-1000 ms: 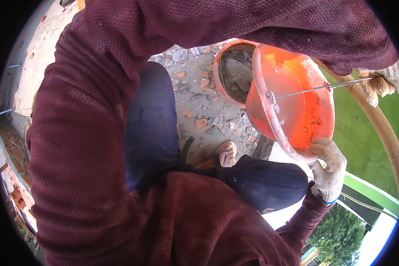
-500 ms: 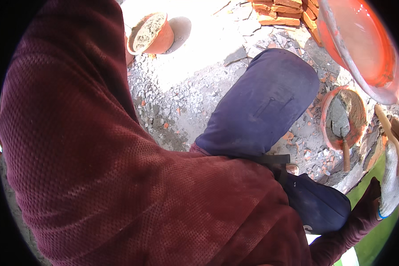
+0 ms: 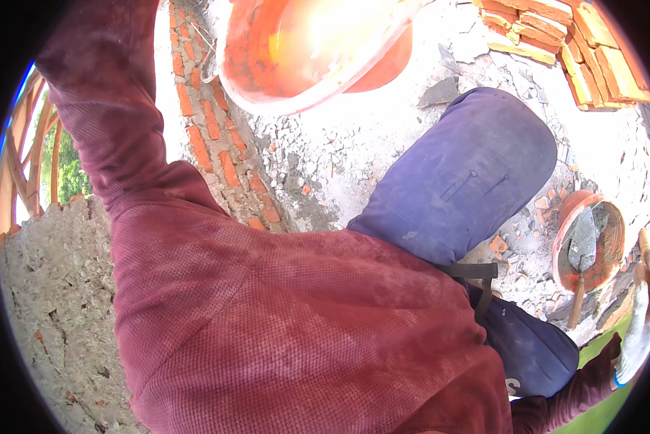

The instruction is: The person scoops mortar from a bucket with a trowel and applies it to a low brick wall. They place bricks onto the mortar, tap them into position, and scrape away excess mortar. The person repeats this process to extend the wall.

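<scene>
An orange plastic basin (image 3: 303, 58) is held up at the top of the view, tilted, its inside glaring in the sun. My left arm in a maroon sleeve reaches up to its left rim, where a bit of my pale-gloved left hand (image 3: 208, 64) grips the edge. My right hand (image 3: 637, 334), in a white glove, hangs at the far right edge beside a wooden pole (image 3: 649, 264); its fingers are too cut off to read. My knee in blue trousers (image 3: 462, 173) is bent below the basin.
A second orange basin (image 3: 589, 242) with grey mortar and a trowel sits on rubble at the right. Stacked red bricks (image 3: 578, 32) lie top right. A laid brick course (image 3: 216, 152) runs down the left, next to a rough mortar surface (image 3: 50, 311).
The view has swung left. The held basin has gone from the right side to the top centre, and my right hand has left it and dropped to the lower right edge.
</scene>
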`<action>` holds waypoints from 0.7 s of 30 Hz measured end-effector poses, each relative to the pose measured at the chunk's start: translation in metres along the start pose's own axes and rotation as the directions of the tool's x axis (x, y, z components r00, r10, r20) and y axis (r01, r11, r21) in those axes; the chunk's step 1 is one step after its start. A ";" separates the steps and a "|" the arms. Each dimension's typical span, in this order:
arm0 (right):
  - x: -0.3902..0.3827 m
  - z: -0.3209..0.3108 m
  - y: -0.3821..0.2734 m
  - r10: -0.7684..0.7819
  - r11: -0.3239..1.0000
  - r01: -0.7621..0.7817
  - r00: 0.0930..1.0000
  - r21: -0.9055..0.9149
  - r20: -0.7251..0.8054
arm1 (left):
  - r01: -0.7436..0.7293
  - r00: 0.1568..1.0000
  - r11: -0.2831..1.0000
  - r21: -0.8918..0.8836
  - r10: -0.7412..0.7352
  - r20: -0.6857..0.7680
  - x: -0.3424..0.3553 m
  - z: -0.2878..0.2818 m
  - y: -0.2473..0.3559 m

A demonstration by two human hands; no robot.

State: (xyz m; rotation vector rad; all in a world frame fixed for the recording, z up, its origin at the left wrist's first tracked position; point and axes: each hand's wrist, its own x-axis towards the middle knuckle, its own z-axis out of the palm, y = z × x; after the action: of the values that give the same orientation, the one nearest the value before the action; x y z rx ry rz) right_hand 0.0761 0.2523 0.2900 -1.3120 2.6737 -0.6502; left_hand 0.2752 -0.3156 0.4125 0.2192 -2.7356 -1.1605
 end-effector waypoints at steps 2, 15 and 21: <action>0.010 0.006 0.020 -0.060 0.997 0.055 0.994 0.055 0.095 | 0.096 0.993 0.994 -0.050 -0.099 -0.061 -0.028 -0.024 -0.023; -0.076 0.099 0.123 0.693 0.720 -0.567 0.612 -0.400 0.382 | 0.571 0.642 0.762 -0.305 -0.646 -0.412 -0.179 0.006 -0.233; -0.118 0.144 0.129 0.782 0.615 -0.703 0.488 -0.358 0.388 | 0.598 0.557 0.710 -0.372 -0.702 -0.444 -0.198 0.011 -0.280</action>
State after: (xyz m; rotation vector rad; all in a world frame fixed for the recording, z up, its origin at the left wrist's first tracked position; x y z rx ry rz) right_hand 0.0936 0.3649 0.0950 -0.1320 2.4638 0.0435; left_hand 0.4859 -0.4611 0.1849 1.4221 -2.0069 -1.2061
